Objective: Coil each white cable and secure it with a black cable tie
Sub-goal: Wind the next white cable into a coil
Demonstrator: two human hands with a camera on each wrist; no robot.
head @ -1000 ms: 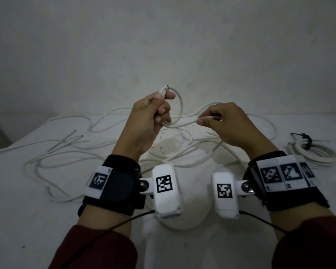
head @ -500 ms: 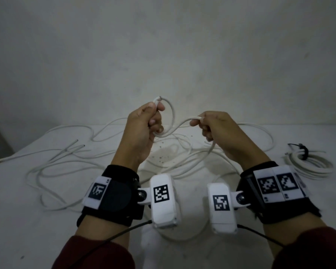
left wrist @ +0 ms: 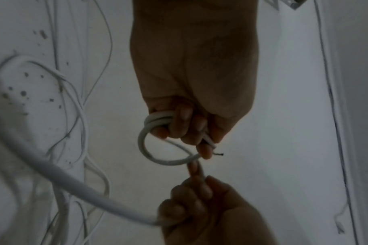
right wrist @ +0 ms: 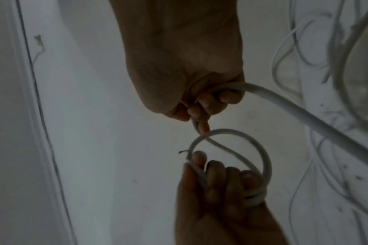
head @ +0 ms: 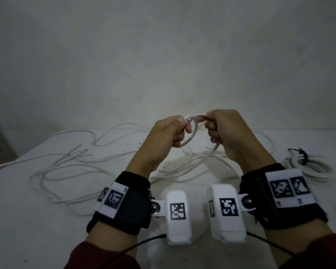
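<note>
Both hands are raised close together above the table (head: 37, 220), each closed on the same white cable (head: 192, 133). Left hand (head: 163, 136) grips a small upright loop, cut end poking past its fingertips (left wrist: 206, 152). Right hand (head: 227, 133) pinches the strand beside it; the rest trails down to the loose cables (head: 70, 171). A tied coil (head: 308, 167) lies far right. Wrist markers carry no readable writing.

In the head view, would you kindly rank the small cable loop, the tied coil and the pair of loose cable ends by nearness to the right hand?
1. Small cable loop: touching the right hand, held between both hands.
2. Tied coil: on the table, far right.
3. Loose cable ends: on the table, far left.
</note>
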